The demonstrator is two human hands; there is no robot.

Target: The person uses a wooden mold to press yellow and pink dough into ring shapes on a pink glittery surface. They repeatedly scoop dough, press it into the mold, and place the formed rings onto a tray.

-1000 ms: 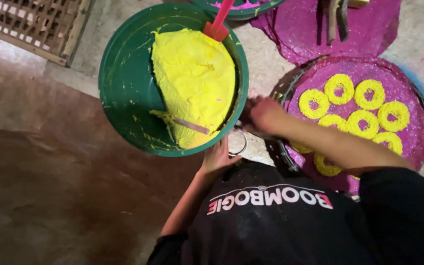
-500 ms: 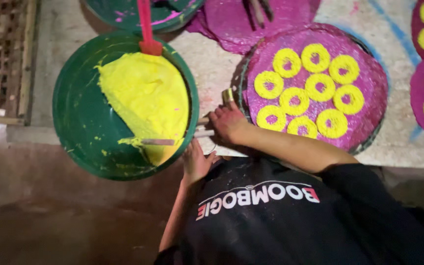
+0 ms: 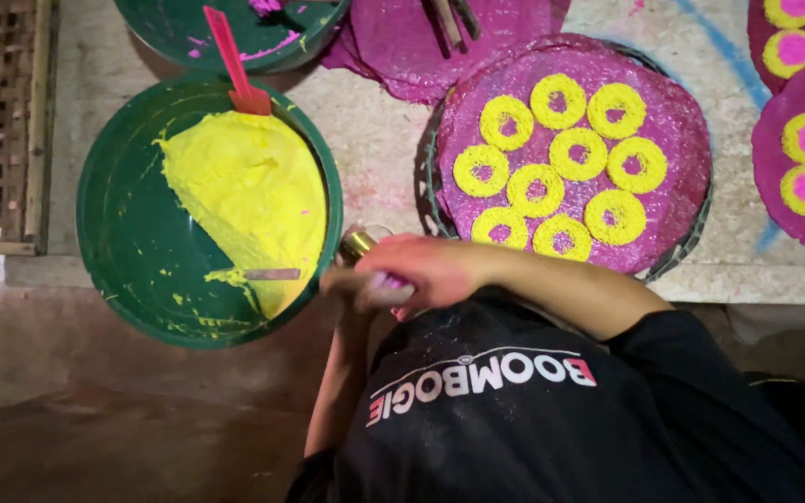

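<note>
Since half a second ago my right hand [image 3: 421, 270] has slid off the pink tray [image 3: 673, 121] toward the green basin [image 3: 132, 233], fingers closed around a small metal ring mould [image 3: 358, 244]. My left hand [image 3: 356, 289] sits blurred just beneath it; I cannot tell whether it grips anything. The mould hangs between the basin's rim and the tray, at the worktop's [image 3: 375, 140] near edge. Yellow paste [image 3: 249, 196] fills the basin; yellow rings [image 3: 561, 168] cover the tray. The floor below is dark.
</note>
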